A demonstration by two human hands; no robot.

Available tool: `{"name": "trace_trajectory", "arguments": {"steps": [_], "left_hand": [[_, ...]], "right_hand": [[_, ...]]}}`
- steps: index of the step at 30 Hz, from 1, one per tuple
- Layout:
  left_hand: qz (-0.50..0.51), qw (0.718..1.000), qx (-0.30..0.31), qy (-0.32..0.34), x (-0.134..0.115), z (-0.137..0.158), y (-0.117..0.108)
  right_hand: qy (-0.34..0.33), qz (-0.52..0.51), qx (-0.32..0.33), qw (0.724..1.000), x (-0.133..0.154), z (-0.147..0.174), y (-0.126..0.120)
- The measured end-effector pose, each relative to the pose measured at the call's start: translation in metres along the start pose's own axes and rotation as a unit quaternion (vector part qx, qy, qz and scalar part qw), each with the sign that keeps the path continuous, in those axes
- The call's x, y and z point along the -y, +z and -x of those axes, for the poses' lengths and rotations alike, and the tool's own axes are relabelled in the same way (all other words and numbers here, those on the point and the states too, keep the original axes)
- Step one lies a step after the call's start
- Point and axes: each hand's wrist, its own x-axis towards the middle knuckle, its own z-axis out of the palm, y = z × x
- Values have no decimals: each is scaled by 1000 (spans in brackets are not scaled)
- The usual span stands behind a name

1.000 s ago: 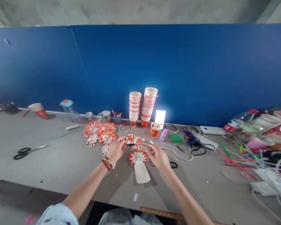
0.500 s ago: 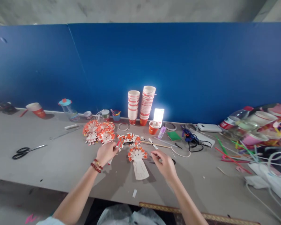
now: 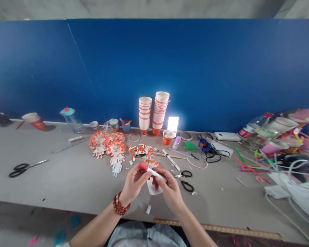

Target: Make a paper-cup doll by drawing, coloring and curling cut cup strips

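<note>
A white marker with a red cap (image 3: 152,172) is held level between both hands above the table. My left hand (image 3: 136,181) is closed on the capped end, and my right hand (image 3: 172,190) grips the white end. Below them lies a paper cut-out figure (image 3: 154,188) with an orange-and-white fringed head; my hands hide much of it. To the left sit several finished-looking paper figures (image 3: 115,147) with orange fringes. Black-handled scissors (image 3: 187,186) lie just right of my right hand, close to a white strip (image 3: 173,160).
Two stacks of paper cups (image 3: 145,116) stand by the blue wall beside a lit phone (image 3: 173,124). Orange-white scraps (image 3: 140,150) lie mid-table. Other scissors (image 3: 28,167) rest at left. A glue gun (image 3: 207,146), a bottle (image 3: 254,125) and tangled cables (image 3: 290,178) crowd the right.
My hands have come together over the paper figure. The marker, earlier in my left hand, is now held by both. The scissors by my right hand have come into fuller view.
</note>
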Motion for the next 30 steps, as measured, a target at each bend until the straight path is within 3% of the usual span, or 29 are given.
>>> {"name": "trace_trajectory", "arguments": {"steps": [2, 4, 7, 9, 14, 18, 23, 30], "left_hand": [[-86, 996, 7, 33, -4, 1, -1], [-177, 981, 30, 75, -8, 2, -2], [-282, 945, 88, 142, -11, 3, -1], [-314, 928, 115, 165, -10, 4, -2], [-326, 931, 81, 141, -1, 2, -16], [-338, 932, 63, 120, 8, 1, -29], [-363, 926, 70, 79, 17, 2, -37], [-371, 927, 53, 20, 25, 3, -50]], "right_hand": [[-11, 20, 21, 1000, 1, 1, -1], [-53, 103, 32, 993, 3, 0, -5], [-133, 235, 32, 962, 4, -5, -15], [-157, 263, 14, 952, 4, -11, -28], [-84, 319, -119, 937, 2, -24, -75], [-95, 420, -173, 886, -3, -35, -97], [-14, 568, -49, 821, -18, -55, -93], [-3, 602, -50, 797, -22, -65, -84]]}}
